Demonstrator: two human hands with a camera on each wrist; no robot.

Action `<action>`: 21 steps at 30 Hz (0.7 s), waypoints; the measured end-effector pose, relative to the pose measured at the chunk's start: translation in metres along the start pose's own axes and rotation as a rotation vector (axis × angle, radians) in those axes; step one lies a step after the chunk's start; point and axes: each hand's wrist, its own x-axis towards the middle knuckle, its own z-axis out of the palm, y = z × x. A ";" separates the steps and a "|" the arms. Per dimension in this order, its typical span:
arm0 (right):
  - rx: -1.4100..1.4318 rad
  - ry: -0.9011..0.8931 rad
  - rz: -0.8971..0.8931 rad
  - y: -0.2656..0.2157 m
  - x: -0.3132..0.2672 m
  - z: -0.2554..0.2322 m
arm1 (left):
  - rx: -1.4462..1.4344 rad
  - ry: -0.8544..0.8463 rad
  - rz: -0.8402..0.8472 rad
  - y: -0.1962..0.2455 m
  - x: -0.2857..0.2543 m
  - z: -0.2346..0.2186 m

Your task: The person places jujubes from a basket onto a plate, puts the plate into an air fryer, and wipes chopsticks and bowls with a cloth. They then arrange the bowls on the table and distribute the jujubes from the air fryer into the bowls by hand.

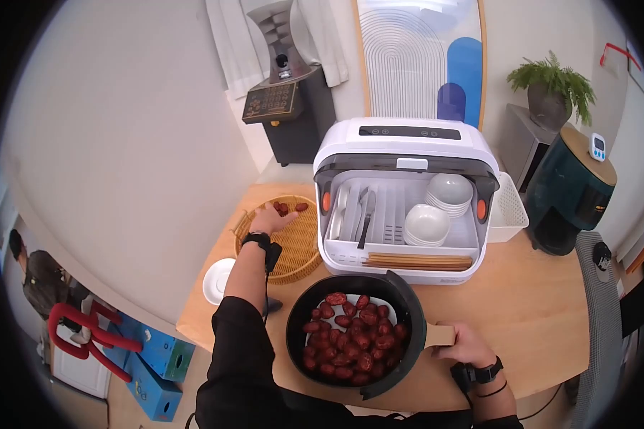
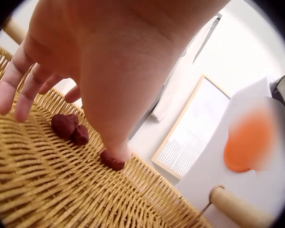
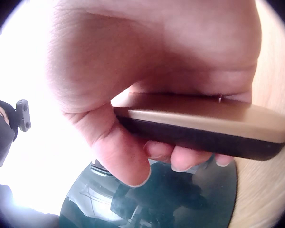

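My left hand (image 1: 268, 220) reaches into a round wicker basket (image 1: 297, 247), fingers straight and spread. Several dark red dried dates (image 2: 64, 126) lie below the palm in the left wrist view. The thumb tip overlaps another red date (image 2: 112, 161) close to the basket's wall. At the table's front, a black pan (image 1: 293, 304) contains many red dates (image 1: 361, 336), with a pale surface showing between them. My right hand (image 1: 472, 348) grips its handle (image 3: 199, 121), tan above and black beneath, thumb and fingers curled round it.
A white dish cabinet (image 1: 408, 127) with bowls, cutlery and chopsticks stands behind the pan. Left of the pan sits a small white bowl (image 1: 218, 281). A white plastic basket (image 1: 506, 211) and a dark green appliance (image 1: 569, 193) are at the right. Another person (image 1: 43, 282) is at far left.
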 end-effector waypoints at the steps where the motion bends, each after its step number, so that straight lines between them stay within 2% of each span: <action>1: -0.007 -0.001 0.006 -0.005 0.000 0.002 | -0.042 -0.007 -0.041 0.003 0.008 0.006; 2: -0.013 -0.005 0.014 -0.009 -0.001 0.004 | -0.040 -0.014 -0.035 0.016 0.004 0.005; 4: -0.017 -0.007 0.020 -0.012 0.000 0.003 | 0.005 0.126 -0.117 0.039 -0.003 0.003; 7: -0.039 -0.040 0.021 -0.004 0.002 -0.002 | 0.119 0.112 -0.061 0.043 0.014 0.016; 9: -0.054 -0.068 0.019 -0.001 0.001 -0.003 | 0.092 0.119 -0.056 0.043 0.020 0.021; 11: -0.037 -0.049 0.021 -0.004 0.000 -0.001 | -0.031 0.089 0.050 0.038 0.022 0.022; 12: -0.034 -0.050 0.024 -0.004 0.000 -0.001 | 0.009 0.108 0.151 0.037 0.022 0.023; 16: -0.025 -0.045 0.021 -0.002 0.000 -0.001 | -0.014 0.075 0.205 0.026 0.028 0.032; 19: -0.019 -0.045 0.002 0.000 0.001 -0.001 | 0.136 0.027 0.283 0.026 0.012 0.018; 21: -0.019 -0.039 -0.012 0.002 0.000 -0.001 | -0.150 -0.384 0.273 0.039 -0.025 -0.016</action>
